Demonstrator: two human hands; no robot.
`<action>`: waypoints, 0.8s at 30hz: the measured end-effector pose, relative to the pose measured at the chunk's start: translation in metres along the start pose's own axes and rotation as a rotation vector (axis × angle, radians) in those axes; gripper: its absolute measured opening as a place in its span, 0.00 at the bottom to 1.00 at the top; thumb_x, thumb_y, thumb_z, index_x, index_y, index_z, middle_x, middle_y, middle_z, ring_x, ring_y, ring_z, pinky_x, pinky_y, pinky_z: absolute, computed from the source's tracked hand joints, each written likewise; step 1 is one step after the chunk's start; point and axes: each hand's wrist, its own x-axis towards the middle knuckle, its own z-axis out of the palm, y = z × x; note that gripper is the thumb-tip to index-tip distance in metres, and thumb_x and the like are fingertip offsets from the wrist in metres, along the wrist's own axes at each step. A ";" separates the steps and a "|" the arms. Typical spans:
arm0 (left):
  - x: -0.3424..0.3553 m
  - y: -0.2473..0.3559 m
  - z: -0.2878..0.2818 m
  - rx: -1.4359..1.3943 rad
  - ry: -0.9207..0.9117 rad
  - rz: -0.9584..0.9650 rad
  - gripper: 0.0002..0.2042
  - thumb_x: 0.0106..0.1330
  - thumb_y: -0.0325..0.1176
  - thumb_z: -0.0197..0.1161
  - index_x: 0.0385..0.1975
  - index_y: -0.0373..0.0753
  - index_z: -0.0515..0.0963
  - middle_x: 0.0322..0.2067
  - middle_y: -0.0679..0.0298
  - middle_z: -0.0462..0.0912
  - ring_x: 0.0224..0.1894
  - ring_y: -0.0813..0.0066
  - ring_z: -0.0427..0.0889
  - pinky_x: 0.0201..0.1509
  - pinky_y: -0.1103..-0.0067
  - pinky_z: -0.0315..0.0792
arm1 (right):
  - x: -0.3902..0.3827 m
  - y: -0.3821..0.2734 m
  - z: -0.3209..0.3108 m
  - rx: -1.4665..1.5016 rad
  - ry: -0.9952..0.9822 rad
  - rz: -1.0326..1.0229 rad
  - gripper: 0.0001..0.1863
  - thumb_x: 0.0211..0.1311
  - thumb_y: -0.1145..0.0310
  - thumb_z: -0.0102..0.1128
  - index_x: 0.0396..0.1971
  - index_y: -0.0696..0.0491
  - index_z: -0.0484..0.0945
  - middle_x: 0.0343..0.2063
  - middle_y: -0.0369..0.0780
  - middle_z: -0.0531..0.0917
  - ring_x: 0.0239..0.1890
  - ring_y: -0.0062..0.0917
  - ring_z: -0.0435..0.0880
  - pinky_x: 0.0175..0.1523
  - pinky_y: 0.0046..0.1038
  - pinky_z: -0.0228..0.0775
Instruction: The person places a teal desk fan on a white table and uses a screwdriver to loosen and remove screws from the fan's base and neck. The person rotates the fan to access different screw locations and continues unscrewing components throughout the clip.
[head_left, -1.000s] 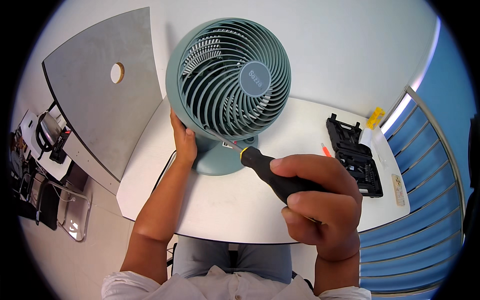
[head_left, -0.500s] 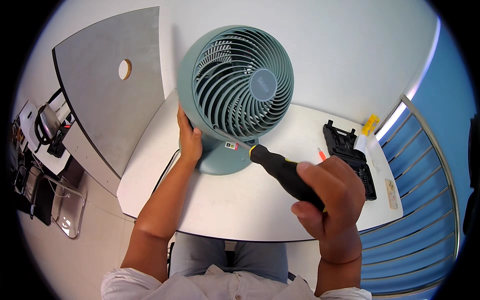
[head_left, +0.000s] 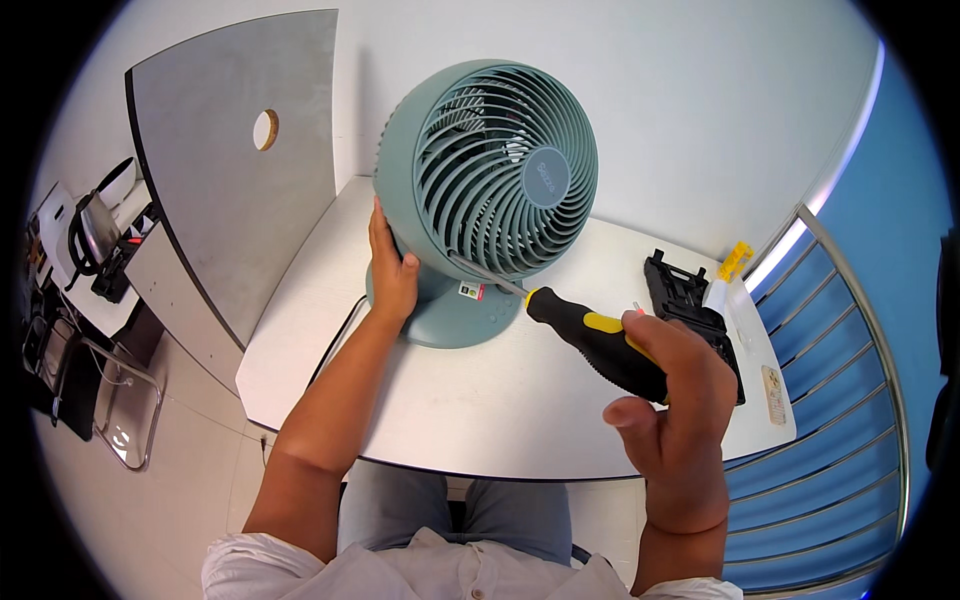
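Item: desk fan (head_left: 500, 190), grey-green, standing on the near-white counter (head_left: 470, 420) against the wall (head_left: 700, 130). Housing (head_left: 402, 165) and base (head_left: 455, 330) look to be stiff plastic, probably light for their bulk; the smooth finish may slide under dry fingers. Grille slats thin, likely the fragile part. Best hold: around the housing's side or low on the base, never by the slats.

Left hand (head_left: 395, 285): against the housing's lower left side, thumb in view, fingers partly hidden; how tightly it grips I cannot tell.

Right hand (head_left: 685, 400): loosely grasping the screwdriver (head_left: 600, 345), forefinger along the black-and-yellow handle, thumb clear of it. Shaft reaches the grille's lower edge; depth of contact unclear from where I stand.

Counter, right: open black tool case (head_left: 690, 290), yellow piece (head_left: 735, 260) just behind, pale flat strip (head_left: 774, 394) near the edge. Left: black cable (head_left: 336, 342).

Room: grey panel (head_left: 215, 190) with round hole; metal kettle (head_left: 98, 230) beyond; tubular railing (head_left: 893, 400) before a blue wall (head_left: 895, 190); pale tiled floor (head_left: 205, 440).
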 end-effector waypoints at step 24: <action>0.001 0.002 0.000 -0.015 0.003 -0.001 0.52 0.58 0.74 0.40 0.69 0.34 0.41 0.67 0.47 0.49 0.69 0.52 0.50 0.70 0.64 0.46 | -0.007 0.004 0.009 0.017 0.102 0.026 0.16 0.51 0.69 0.66 0.38 0.56 0.72 0.24 0.43 0.74 0.26 0.32 0.73 0.27 0.30 0.64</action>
